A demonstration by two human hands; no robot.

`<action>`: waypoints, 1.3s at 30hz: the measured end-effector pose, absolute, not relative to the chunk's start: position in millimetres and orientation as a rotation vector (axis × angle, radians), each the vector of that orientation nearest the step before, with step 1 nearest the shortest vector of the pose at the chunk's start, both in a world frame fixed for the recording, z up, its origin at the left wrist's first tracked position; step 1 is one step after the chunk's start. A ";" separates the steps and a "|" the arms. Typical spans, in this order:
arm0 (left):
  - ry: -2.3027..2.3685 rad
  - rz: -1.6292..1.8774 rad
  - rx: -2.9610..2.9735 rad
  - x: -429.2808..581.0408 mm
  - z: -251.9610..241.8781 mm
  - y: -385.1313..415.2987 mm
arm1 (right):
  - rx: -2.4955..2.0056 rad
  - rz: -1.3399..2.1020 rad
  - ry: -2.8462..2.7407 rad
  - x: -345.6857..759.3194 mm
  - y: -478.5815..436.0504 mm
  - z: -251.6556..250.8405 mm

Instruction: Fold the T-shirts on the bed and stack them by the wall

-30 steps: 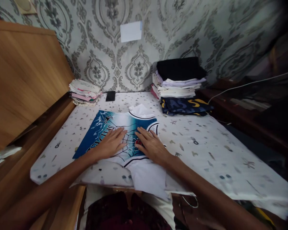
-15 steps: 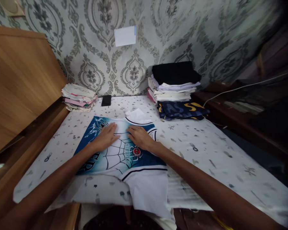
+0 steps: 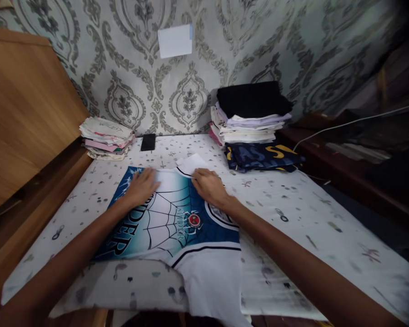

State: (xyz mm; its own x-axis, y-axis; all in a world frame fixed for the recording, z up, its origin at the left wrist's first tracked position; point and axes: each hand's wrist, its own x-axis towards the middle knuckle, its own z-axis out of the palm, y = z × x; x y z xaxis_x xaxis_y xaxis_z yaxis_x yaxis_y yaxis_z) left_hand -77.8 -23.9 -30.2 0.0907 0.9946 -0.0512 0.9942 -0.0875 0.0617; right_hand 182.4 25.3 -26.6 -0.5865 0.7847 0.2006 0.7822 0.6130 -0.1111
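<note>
A blue and white T-shirt (image 3: 167, 213) with a spider-web print and "SPIDER" lettering lies spread sideways on the patterned sheet. Its near white sleeve (image 3: 213, 277) hangs over the front edge, while part of the far white sleeve (image 3: 192, 162) shows beyond my right hand. My left hand (image 3: 141, 187) rests on the shirt near its far hem side, fingers stretched out and slightly blurred. On the far side by the sleeve seam, my right hand (image 3: 210, 187) lies palm down with fingers a little bent. I see nothing gripped in either hand.
A stack of folded clothes (image 3: 105, 138) stands back left beside a black phone (image 3: 148, 142). Back right are a taller stack (image 3: 252, 109) and a folded navy garment (image 3: 262, 157). A wooden panel (image 3: 27, 109) borders the left; a white cable (image 3: 347, 123) runs at right.
My hands have moved apart across the shirt, the left one leftward and the right one toward the far sleeve seam. More lettering is uncovered, and the view has shifted slightly.
</note>
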 end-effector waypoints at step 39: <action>1.983 0.133 2.685 -139.4 11.6 6.9 | -1.208 0.691 -1.848 227.6 101.1 -4.1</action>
State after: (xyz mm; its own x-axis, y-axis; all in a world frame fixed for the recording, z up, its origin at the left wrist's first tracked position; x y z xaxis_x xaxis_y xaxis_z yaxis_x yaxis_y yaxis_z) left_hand -139.4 6.9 11.6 0.2990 0.9371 0.1802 0.9527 -0.2825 -0.1118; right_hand 227.6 101.1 -4.1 -0.2193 0.9193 0.3267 0.4795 0.3932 -0.7845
